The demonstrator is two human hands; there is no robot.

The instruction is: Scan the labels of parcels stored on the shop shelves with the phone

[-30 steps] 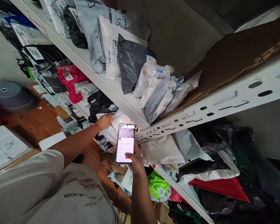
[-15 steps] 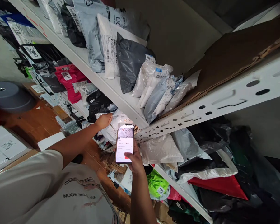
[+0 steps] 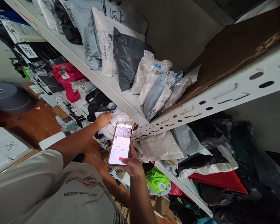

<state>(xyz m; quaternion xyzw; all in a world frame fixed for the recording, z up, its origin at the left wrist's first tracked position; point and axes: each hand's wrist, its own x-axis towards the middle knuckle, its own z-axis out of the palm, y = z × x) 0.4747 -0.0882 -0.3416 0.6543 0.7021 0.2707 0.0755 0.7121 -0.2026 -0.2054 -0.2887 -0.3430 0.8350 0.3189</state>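
Note:
A phone (image 3: 120, 144) with a lit screen rests in my right hand (image 3: 133, 161), the thumb on the red button near the screen's bottom. The upper part of the screen shows a camera picture of a printed label. Beyond it, my left hand (image 3: 104, 119) has its fingers closed on the edge of a white plastic package (image 3: 118, 117) on the lower shelf. The phone and the upper shelf hide part of that package. Black bagged parcels (image 3: 96, 104) lie just beside my left hand.
An upper white shelf (image 3: 84, 68) holds upright parcels (image 3: 128, 57). A perforated metal beam (image 3: 191, 110) runs across the right. More parcels, one bright green (image 3: 157, 179), fill the lower right shelf. White boxes (image 3: 8, 149) and a grey round stool (image 3: 10, 96) stand at left.
The phone has tilted and shifted slightly left and down with my right hand. My thumb now lies over the red button. My left hand keeps its grip. The view has shifted a little.

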